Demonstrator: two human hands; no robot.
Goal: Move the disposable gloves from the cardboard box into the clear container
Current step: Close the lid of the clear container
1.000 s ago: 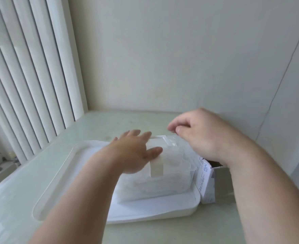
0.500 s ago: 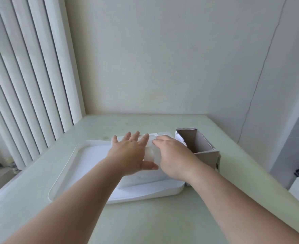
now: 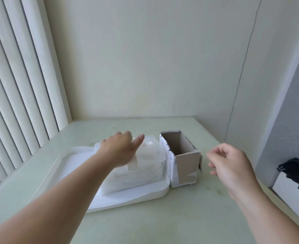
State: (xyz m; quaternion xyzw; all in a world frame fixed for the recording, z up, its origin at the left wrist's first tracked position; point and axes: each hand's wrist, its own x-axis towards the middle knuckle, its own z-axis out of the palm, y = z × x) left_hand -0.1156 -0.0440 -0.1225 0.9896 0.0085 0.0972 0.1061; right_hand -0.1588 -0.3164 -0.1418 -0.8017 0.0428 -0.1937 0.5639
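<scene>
Right hand (image 3: 231, 166) has pulled away from the container (image 3: 156, 155) — fingers loosely curled, empty, right of the box (image 3: 185, 166). Left hand (image 3: 117, 150) lies flat on the lid (image 3: 149, 143); gloves (image 3: 136, 176) sit inside, on the tray (image 3: 71, 159).

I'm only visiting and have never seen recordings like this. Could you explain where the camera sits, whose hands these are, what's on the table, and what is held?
There is no machine here. A person wears a wide-angle camera on the head, looking forward and down, so every picture shows their own arms. On the pale green table lies a white tray, and on it stands a clear container with whitish gloves showing through its wall. Beside the tray stands an open cardboard box; what shows of its inside looks empty. The left hand lies flat on the container's lid. The right hand hovers beside the box, loosely curled, holding nothing.
</scene>
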